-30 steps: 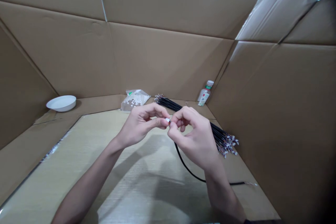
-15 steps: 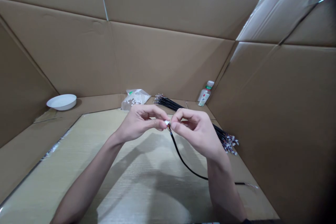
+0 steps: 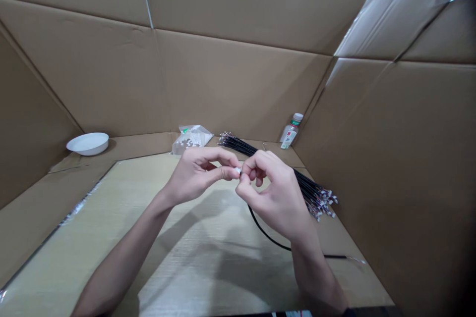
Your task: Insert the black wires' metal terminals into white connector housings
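Between thumb and forefinger, my left hand pinches a small white connector. Right beside it, my right hand is closed at the near end of a black cable, where thin wires meet the connector; its fingertips hide most of that end. From under my right hand the cable curves down, passes behind my right forearm, and comes out at the right with bare thin wires at its far end.
Behind my right hand lies a bundle of black cables with white connectors. A clear bag of small white parts, a bottle and a white bowl stand along the back. Cardboard walls surround the table.
My right thumb and fingers have shifted onto the wires by the connector, covering the cable end that showed before. My left hand keeps its pinch almost in place.
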The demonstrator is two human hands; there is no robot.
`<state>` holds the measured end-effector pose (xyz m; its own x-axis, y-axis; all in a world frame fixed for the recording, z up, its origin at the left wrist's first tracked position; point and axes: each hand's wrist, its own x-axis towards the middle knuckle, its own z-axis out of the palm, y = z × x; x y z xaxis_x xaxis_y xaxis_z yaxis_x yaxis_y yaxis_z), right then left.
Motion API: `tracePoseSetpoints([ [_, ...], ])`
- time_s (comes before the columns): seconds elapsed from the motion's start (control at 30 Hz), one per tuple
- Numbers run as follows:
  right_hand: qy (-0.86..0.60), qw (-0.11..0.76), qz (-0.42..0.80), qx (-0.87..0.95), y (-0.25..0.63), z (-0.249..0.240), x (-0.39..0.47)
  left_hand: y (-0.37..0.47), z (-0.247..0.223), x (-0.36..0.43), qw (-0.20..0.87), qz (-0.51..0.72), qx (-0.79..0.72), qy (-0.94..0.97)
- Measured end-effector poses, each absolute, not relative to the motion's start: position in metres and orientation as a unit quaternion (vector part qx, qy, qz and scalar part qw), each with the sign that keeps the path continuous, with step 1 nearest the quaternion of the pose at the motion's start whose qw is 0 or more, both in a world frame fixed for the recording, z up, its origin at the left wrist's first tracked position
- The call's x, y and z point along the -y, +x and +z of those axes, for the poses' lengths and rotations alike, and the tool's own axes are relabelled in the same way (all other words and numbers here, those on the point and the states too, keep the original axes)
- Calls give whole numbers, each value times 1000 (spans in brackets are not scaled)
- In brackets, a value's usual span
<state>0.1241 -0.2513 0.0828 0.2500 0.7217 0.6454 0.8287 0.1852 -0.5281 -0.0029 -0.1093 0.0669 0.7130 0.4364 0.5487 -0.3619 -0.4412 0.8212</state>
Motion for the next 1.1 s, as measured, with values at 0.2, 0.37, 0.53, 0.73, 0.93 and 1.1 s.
tracePoseSetpoints([
  [0.2,-625,506,52,592,126,86,255,6,61,111,598,367,6,713],
  [0.37,-598,532,133,584,131,88,252,7,59,109,609,356,8,709],
  [0.53,-630,506,14,588,126,83,250,1,62,110,464,415,-17,783],
  [0.73,-597,492,-108,624,122,81,247,7,57,107,460,446,50,766],
  [0.93,-534,448,-293,654,119,83,249,9,53,104,561,428,109,700],
  [1.1,-524,473,-296,644,115,84,254,3,56,104,578,434,106,683],
])
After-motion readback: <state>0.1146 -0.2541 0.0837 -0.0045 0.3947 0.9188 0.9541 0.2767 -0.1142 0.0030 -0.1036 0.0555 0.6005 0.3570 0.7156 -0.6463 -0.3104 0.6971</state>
